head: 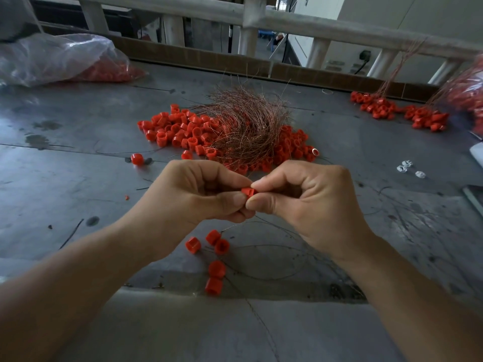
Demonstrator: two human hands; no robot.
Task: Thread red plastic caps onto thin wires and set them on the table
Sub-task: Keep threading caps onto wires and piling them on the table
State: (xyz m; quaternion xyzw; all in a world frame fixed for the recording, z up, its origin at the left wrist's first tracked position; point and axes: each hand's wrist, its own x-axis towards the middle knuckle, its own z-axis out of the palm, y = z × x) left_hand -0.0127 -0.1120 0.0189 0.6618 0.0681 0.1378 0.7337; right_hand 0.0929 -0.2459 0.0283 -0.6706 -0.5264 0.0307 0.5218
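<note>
My left hand (198, 192) and my right hand (308, 202) meet at the middle of the view, both pinching one small red cap (248, 191) between thumb and forefinger tips. A thin wire (264, 248) trails down from the hands and loops over the table below them. Several red caps (217, 267) lie on that wire just below my hands. Behind the hands sits a pile of loose red caps (180, 129) with a bundle of thin copper wires (248, 126) lying across it.
A clear plastic bag of red caps (65, 61) lies at the far left. Wired caps (392, 111) are heaped at the far right beside another bag (467, 92). Small white parts (407, 169) lie to the right. A railing (287, 22) runs behind the grey metal table (78, 194).
</note>
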